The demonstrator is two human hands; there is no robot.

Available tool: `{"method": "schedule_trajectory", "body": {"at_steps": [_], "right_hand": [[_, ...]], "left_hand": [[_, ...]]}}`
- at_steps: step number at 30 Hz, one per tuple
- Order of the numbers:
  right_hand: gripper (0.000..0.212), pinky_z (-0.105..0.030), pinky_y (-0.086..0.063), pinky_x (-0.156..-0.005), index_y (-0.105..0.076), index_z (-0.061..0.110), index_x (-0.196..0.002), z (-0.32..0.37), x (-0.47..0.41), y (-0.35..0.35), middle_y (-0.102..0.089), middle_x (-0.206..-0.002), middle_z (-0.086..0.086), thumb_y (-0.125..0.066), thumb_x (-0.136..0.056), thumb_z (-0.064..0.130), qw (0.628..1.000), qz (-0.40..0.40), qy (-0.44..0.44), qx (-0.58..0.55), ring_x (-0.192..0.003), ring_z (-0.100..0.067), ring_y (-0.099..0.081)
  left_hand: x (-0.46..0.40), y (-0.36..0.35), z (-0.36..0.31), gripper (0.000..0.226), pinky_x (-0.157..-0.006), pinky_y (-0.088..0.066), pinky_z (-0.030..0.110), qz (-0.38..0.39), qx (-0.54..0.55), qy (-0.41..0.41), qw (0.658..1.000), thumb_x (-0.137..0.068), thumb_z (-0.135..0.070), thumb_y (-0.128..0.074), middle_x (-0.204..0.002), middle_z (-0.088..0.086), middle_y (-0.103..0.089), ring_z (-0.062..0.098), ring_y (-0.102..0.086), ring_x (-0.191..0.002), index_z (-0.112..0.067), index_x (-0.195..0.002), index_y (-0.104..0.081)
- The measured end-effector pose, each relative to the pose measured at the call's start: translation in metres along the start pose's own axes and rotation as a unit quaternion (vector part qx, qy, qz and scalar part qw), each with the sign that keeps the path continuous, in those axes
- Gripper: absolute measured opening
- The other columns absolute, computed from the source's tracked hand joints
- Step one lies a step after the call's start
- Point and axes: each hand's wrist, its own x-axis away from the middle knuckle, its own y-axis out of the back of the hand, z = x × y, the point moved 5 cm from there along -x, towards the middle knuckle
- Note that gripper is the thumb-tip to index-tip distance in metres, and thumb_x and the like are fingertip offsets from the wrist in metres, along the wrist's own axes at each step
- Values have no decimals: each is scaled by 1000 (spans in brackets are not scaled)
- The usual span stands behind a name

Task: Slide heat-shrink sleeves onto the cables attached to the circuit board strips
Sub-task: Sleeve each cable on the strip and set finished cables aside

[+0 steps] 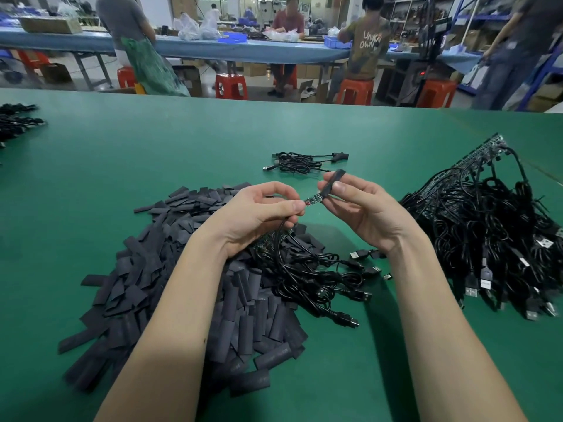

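Above the green counter [189, 141], the left hand [259, 214] pinches a black cable [278, 236] between thumb and curled fingers [292, 207], right where its wires meet a small green circuit board [313, 198]. The right hand [362, 208] holds a flat black sleeve [332, 181] pinched between thumb and forefinger, and the lower end of that sleeve sits at the far tip of the little board, which bridges the gap between the two hands. Whether the board has entered the sleeve cannot be told. The held cable hangs down from the left hand into a loose bundle of black cables [320, 275] with USB plugs, lying on the counter between the forearms. Under and beside the left forearm spreads a big pile of cut black sleeves [146, 269]. To the right lies a large heap of cables [487, 226] joined to long circuit board strips [484, 153] that angle up toward the far right. Farther back, near the middle of the counter, one coiled cable [301, 162] lies by itself, and more dark cables [15, 120] sit at the left edge. Beyond the counter, people work at a long blue table [243, 50] with red stools [231, 85] beneath it.
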Motion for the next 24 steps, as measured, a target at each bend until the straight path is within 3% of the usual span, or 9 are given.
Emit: {"method": "schedule_trajectory", "body": {"at_steps": [15, 24], "right_hand": [[22, -26, -57, -87, -79, 15, -93, -1, -3, -13, -77, -100, -8, -73, -77, 2, 994, 47, 94, 18, -94, -14, -72], [23, -24, -56, -86, -76, 16, -95, -1, -1, -11, -76, -101, -7, -67, -84, -2, 993, 61, 87, 44, -94, -13, -71]], "left_hand": [[-2, 2, 3, 21, -63, -54, 17, -7, 37, -10, 999, -70, -15, -80, -80, 5, -72, 8, -64, -64, -12, -87, -67], [-1, 3, 3, 20, -62, -53, 17, 17, -3, -16, 1000, -73, -15, -80, -82, 7, -72, 10, -63, -63, -11, -87, -67]]}}
